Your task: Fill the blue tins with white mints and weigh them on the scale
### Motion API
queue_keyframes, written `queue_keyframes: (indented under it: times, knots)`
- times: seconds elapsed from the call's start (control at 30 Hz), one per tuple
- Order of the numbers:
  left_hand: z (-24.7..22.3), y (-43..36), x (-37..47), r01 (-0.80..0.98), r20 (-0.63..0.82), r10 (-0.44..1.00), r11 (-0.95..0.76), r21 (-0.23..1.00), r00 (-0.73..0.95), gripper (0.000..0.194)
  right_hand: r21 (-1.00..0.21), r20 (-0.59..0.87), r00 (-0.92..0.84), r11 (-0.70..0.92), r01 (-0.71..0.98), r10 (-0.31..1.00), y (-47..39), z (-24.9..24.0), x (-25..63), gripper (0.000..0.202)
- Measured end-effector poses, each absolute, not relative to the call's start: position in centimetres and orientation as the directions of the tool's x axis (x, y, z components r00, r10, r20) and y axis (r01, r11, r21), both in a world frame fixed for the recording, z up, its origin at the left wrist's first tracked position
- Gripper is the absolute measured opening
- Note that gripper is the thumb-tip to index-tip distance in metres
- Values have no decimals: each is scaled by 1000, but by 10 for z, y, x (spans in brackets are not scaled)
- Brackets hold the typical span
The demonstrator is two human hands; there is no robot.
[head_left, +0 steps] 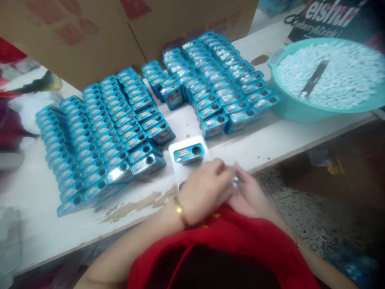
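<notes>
The right hand (248, 194) is cupped, its fingers curled around a few small white pellets (235, 182). The left hand (207, 188) bends over it, fingertips at the pellets; whether they pinch any, I cannot tell. Just beyond the left hand, a blue printed box (184, 155) with a dark round opening rests on a white tray-like device (180, 172). Rows of similar boxes (111, 128) stand on the table (255, 150), left and right of it. At the far right, a turquoise basin (297, 112) holds many pellets and a dark strip (314, 79).
</notes>
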State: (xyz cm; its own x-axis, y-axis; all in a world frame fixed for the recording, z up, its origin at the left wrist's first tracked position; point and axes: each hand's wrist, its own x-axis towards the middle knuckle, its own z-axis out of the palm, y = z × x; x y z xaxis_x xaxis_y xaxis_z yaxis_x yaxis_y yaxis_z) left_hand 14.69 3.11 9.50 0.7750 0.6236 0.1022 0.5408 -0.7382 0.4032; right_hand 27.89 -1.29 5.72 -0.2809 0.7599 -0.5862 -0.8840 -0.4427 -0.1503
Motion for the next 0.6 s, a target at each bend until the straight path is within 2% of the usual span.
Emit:
queue_keyframes:
  times: [0.1,0.3,0.43,0.6]
  knots:
    - [68,7,169,526,80,577,-786,323,813,21,-183,-693,-224,-467,-865,686,-23,55,284,42]
    - [49,-6,184,455,79,511,-817,353,856,21,-263,-799,-134,-540,-800,587,-44,42,294,37]
    - [53,-4,180,516,12,555,-781,352,832,23,-289,-817,-75,-519,-804,571,-43,42,289,35]
    - [50,-5,175,606,-78,629,-698,380,773,23,-212,-809,-161,-537,-817,565,-39,49,284,39]
